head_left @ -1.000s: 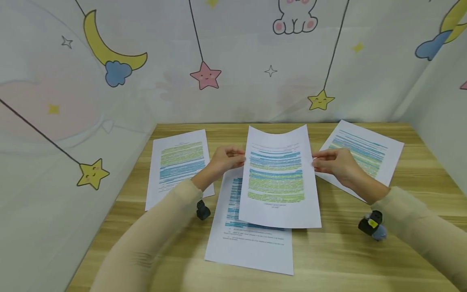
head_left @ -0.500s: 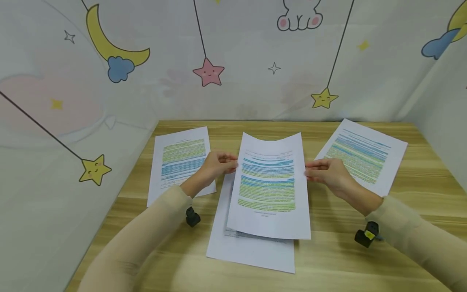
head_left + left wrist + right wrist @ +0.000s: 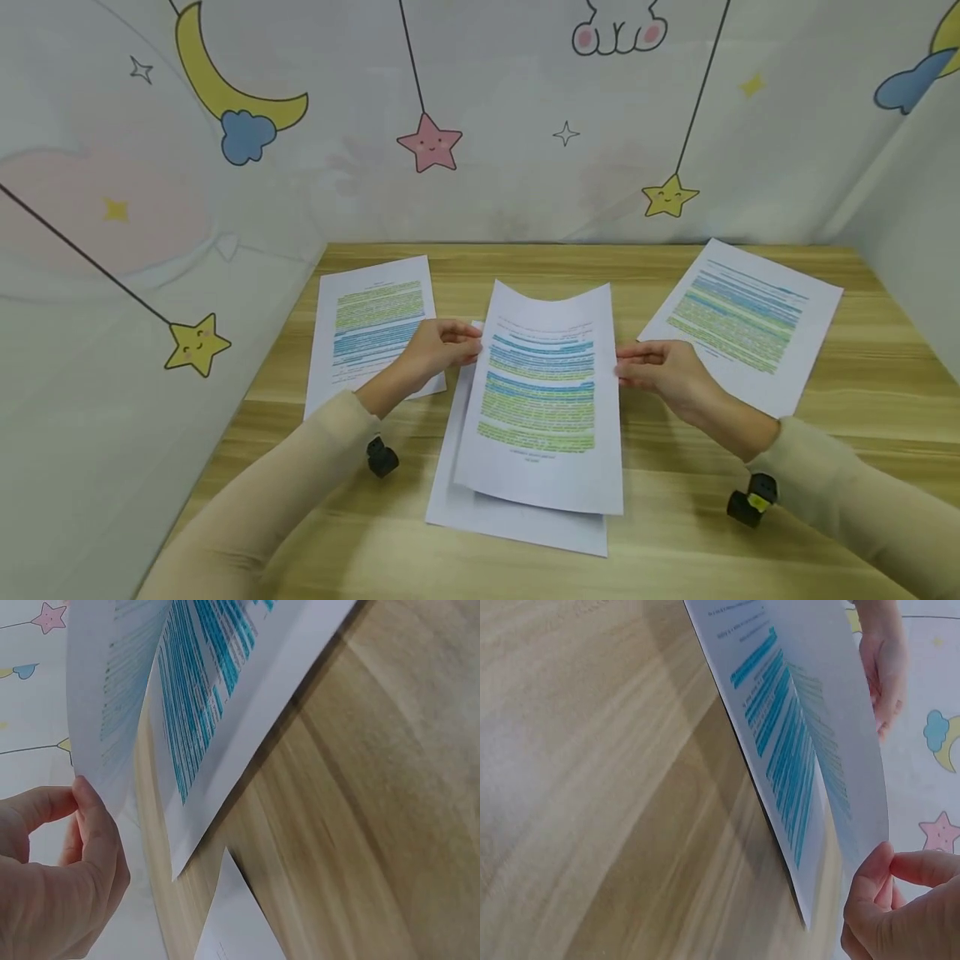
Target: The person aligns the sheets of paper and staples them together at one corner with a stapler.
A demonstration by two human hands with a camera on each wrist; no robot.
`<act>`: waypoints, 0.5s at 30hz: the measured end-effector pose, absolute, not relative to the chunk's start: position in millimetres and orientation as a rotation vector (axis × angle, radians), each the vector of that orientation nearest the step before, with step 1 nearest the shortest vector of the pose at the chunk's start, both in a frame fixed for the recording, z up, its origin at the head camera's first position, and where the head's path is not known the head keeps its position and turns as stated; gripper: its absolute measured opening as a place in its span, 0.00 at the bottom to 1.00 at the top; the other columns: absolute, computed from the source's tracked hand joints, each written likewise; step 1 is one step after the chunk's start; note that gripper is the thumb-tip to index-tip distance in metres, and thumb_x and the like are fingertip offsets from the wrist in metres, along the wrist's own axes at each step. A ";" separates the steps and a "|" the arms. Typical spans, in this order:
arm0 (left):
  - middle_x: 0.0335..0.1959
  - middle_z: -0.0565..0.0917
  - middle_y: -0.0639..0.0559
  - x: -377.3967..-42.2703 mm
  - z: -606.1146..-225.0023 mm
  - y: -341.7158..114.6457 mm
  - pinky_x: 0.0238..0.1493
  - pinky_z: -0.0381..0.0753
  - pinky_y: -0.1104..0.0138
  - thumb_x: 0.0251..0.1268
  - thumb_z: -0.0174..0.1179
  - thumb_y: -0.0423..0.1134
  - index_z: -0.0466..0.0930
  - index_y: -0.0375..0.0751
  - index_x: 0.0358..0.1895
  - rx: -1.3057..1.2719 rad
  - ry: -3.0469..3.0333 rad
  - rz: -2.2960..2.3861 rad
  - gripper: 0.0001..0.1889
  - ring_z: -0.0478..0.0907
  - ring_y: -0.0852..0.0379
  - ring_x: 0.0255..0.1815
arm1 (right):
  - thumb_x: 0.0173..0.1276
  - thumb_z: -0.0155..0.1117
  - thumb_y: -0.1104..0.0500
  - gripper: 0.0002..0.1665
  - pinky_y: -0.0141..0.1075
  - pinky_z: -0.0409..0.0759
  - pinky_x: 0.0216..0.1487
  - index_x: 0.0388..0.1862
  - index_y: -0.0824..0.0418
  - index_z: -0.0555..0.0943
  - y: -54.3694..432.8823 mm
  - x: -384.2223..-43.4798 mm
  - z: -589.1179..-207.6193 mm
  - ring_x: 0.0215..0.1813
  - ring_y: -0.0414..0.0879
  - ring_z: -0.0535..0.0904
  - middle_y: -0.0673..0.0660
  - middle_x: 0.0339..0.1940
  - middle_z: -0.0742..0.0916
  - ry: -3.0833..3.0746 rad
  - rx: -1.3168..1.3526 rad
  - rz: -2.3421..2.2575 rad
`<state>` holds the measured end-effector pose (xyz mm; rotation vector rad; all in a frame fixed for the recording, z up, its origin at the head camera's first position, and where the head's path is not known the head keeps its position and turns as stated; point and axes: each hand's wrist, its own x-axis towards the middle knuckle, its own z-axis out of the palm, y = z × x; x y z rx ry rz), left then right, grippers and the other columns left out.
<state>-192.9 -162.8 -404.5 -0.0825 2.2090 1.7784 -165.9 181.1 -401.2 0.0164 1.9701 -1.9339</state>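
Between both hands a printed sheet of paper [image 3: 540,400], marked in blue and green highlighter, is held raised with its top edge sagging. My left hand [image 3: 435,354] pinches its left edge between thumb and fingers, as the left wrist view shows at the paper's margin [image 3: 97,712]. On the opposite edge my right hand [image 3: 667,375] pinches with thumb and fingertips. Beneath lies another sheet [image 3: 517,529] flat on the table; its blue-highlighted text [image 3: 780,750] shows in the wrist views, under the raised sheet. The two sheets stand apart along their upper parts.
A highlighted sheet [image 3: 367,333] lies at the back left of the wooden table [image 3: 712,533], partly behind the left hand. Another highlighted sheet [image 3: 750,321] lies askew at the back right. A white cloth with cartoon stars [image 3: 495,192] hangs behind the table.
Both hands have brought the raised sheet toward the person and slightly left, so that it covers more of the sheet beneath. The two side sheets stay in place.
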 end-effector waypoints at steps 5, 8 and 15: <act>0.43 0.83 0.41 -187.6 -404.4 -167.6 0.47 0.86 0.64 0.66 0.65 0.29 0.81 0.29 0.51 -0.093 2.204 1.766 0.12 0.84 0.55 0.40 | 0.67 0.65 0.73 0.24 0.34 0.86 0.42 0.58 0.85 0.72 176.6 -162.6 -404.4 0.35 0.41 0.85 0.52 0.35 0.87 1.960 0.048 -1.943; 0.43 0.82 0.41 -184.4 -405.3 -170.5 0.48 0.86 0.62 0.66 0.65 0.29 0.81 0.29 0.51 -0.093 2.208 1.760 0.12 0.84 0.54 0.40 | 0.68 0.65 0.71 0.24 0.35 0.86 0.43 0.58 0.84 0.72 175.1 -159.3 -405.2 0.34 0.41 0.85 0.52 0.35 0.87 1.970 0.045 -1.923; 0.40 0.83 0.42 -176.5 -408.6 -177.3 0.44 0.87 0.61 0.67 0.65 0.31 0.82 0.32 0.50 -0.081 2.258 1.701 0.11 0.84 0.54 0.37 | 0.67 0.65 0.72 0.27 0.37 0.86 0.44 0.61 0.83 0.70 169.6 -151.2 -409.5 0.34 0.42 0.85 0.54 0.36 0.87 1.966 0.021 -1.916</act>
